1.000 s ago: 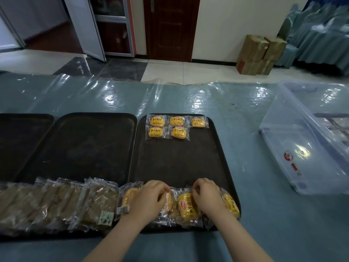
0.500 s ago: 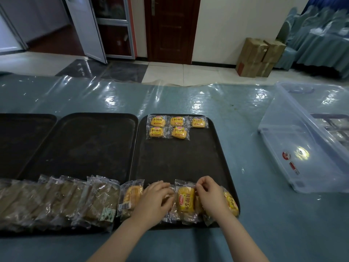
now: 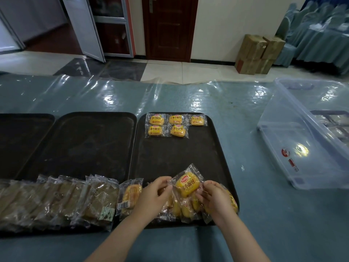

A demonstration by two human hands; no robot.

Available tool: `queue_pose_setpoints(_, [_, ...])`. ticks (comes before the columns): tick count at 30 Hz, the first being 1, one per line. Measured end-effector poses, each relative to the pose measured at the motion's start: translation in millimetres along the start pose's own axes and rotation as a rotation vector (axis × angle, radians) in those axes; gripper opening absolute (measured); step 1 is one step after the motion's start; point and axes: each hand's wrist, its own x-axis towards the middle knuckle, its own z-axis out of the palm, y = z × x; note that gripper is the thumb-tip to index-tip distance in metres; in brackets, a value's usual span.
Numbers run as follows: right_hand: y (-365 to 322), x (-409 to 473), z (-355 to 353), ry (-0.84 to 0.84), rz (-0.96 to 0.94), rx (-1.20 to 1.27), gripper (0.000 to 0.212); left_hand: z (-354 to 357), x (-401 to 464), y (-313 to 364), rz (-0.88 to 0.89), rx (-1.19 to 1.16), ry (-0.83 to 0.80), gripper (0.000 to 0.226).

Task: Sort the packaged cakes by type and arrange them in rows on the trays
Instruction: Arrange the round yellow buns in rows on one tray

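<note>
step: lifting one yellow cake pkt [image 3: 187,184] off near pile, right tray [image 3: 217,148] | L hand [image 3: 154,195] + R hand [image 3: 213,197] pinching its wrapper edges | next, prob: carry to far rows [image 3: 175,125], fill open 2nd-row slot, align w/ neighbours

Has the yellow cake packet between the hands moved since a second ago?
Yes. The yellow cake packet, pinched by left hand and right hand, rose from the near-edge pile, toward the right tray's middle.
</note>
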Motion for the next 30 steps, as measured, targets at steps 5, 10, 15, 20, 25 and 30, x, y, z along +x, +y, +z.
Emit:
queue_pose_setpoints(5, [3, -4, 4, -0.038, -0.008, 0.141, 0.009, 1, -1, 8, -0.078, -0.095, 0.011, 0.031])
queue_pose_setpoints(10, [12, -13, 11, -0.069, -0.029, 0.251, 0.006, 3, 4, 15, -0.118, -0.242, 0.099, 0.014])
queue_pose_setpoints(15, [6, -20, 14, -0.092, -0.088, 0.137, 0.005, 1, 7, 24, -0.152, -0.297, 0.153, 0.013])
queue_pose_setpoints(20, [-4, -20, 17, -0.053, -0.210, -0.126, 0.015, -1, 15, 29, -0.158, -0.269, 0.149, 0.015])
queue_pose_setpoints(25, [-8, -12, 15, 0.019, -0.279, -0.301, 0.014, -5, 27, 31, -0.152, -0.234, 0.115, 0.016])
queue_pose_setpoints(30, [-16, -1, 18, 0.045, -0.309, -0.327, 0.014, -9, 43, 34, -0.246, -0.289, 0.027, 0.016])
